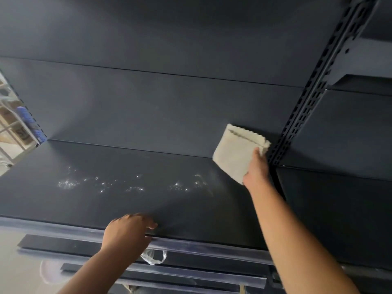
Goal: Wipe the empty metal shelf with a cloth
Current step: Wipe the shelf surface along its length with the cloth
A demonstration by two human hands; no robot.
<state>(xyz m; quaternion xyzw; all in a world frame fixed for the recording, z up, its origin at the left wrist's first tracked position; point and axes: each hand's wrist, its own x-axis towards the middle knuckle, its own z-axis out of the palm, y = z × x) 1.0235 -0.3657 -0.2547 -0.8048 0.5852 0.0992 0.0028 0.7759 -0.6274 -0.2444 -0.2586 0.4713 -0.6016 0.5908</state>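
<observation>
The dark metal shelf [118, 204] fills the lower middle of the view, bare except for a scatter of shiny wet specks across its middle. My right hand [257, 168] grips a folded off-white cloth [237, 151] at the shelf's back right corner, pressed near the back panel. My left hand [127, 232] rests on the shelf's front edge, fingers spread over the clear price-strip rail [201, 248], holding nothing.
A slotted upright post [307, 96] runs diagonally on the right, with another shelf bay and bracket beyond it. Lower shelves [63, 245] step out below the front edge, with a scrap of clear plastic [153, 258]. An opening at the left shows boxes and racks.
</observation>
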